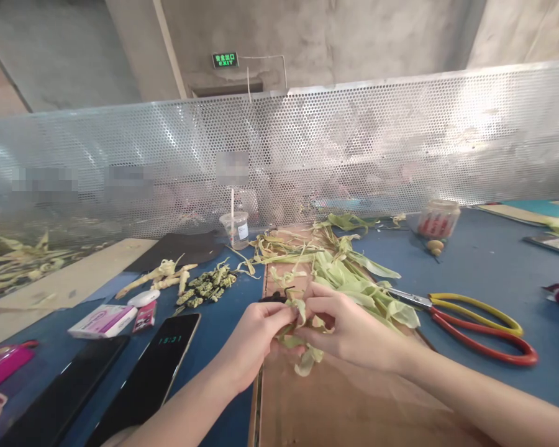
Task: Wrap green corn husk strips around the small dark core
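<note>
My left hand [255, 340] and my right hand [338, 323] meet over a brown wooden board [335, 397]. Both are closed, pinching a pale green corn husk [309, 360] between them. Its loose end hangs below the fingers, and part of it is hidden by them. Just behind my hands lies a heap of long husk leaves [335, 267], green and partly dried. Something small and black [276, 297] sits behind my left fingers; its kind cannot be made out. To the right, scissors [475, 320] with one yellow and one red handle lie with their blades towards the leaves.
Left on the blue table are a phone [151, 372], a dark flat case [69, 391], a purple-white box [105, 321], knotted green pieces [209, 285] and pale pieces [161, 276]. Behind stand a plastic cup [235, 231] with a straw, a jar [438, 218] and a perforated metal screen [354, 143].
</note>
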